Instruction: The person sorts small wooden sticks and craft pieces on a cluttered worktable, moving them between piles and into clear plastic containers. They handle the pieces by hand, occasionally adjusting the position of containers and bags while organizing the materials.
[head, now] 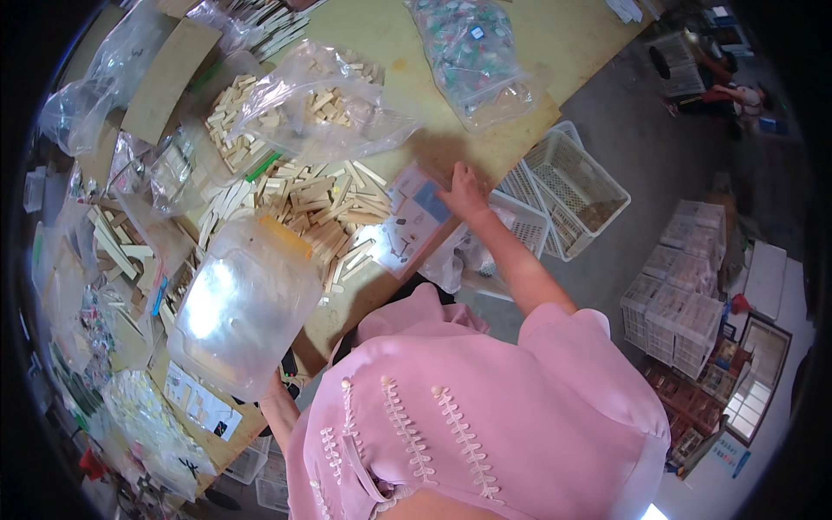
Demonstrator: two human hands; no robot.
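My left hand (278, 395), partly hidden, grips the lower corner of a translucent plastic bin (250, 305). The bin is tilted, its broad face towards me, beside a pile of loose wooden sticks and blocks (318, 205). My right hand (465, 192) holds the right-hand edge of a shallow box (406, 218) with printed pictures. This box lies at the table's edge, close to the sticks; its inside cannot be seen. Beyond the pile, an open clear bag (325, 107) holds small wooden blocks.
A bag of small coloured parts (465, 62) lies on the table (370, 26). White plastic baskets (575, 188) stand beside it. Bags, cardboard and wooden parts crowd the left. A printed sheet (198, 400) lies near my left hand. Stacked crates (676, 312) and people are farther right.
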